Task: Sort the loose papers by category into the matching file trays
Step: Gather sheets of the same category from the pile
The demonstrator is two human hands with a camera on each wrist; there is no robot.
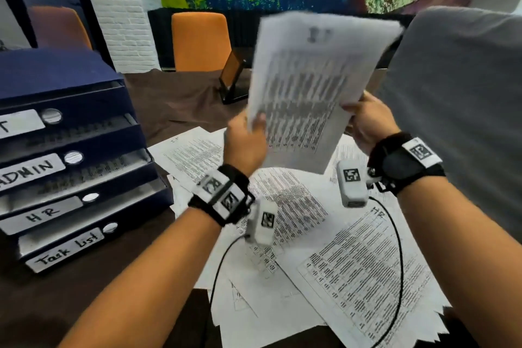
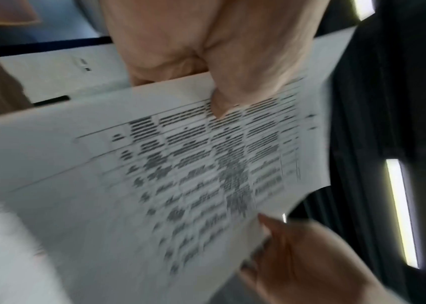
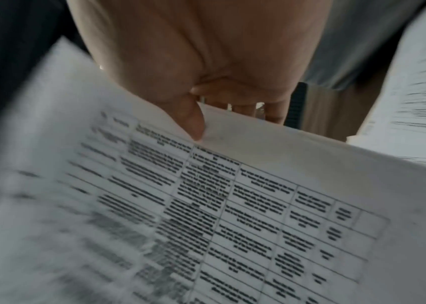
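Note:
A printed sheet with a table [image 1: 310,87] is held up in the air, tilted and blurred. My left hand [image 1: 248,133] pinches its lower left edge, thumb on the printed face [image 2: 222,102]. My right hand [image 1: 364,118] pinches the sheet's right edge, thumb on top [image 3: 194,123]. The same sheet fills the left wrist view [image 2: 155,174] and the right wrist view [image 3: 206,205]. Loose printed papers [image 1: 324,248] lie spread on the table below. At the left stands a dark blue stack of file trays [image 1: 70,155] labelled ADMIN, HR and Task List; the top label is partly cut off.
A brown cloth covers the table [image 1: 175,102]. An orange chair [image 1: 200,39] stands behind it, and a small dark stand [image 1: 233,76] sits near the table's far side. A grey chair back [image 1: 463,99] rises at the right. Black cables [image 1: 395,277] run over the papers.

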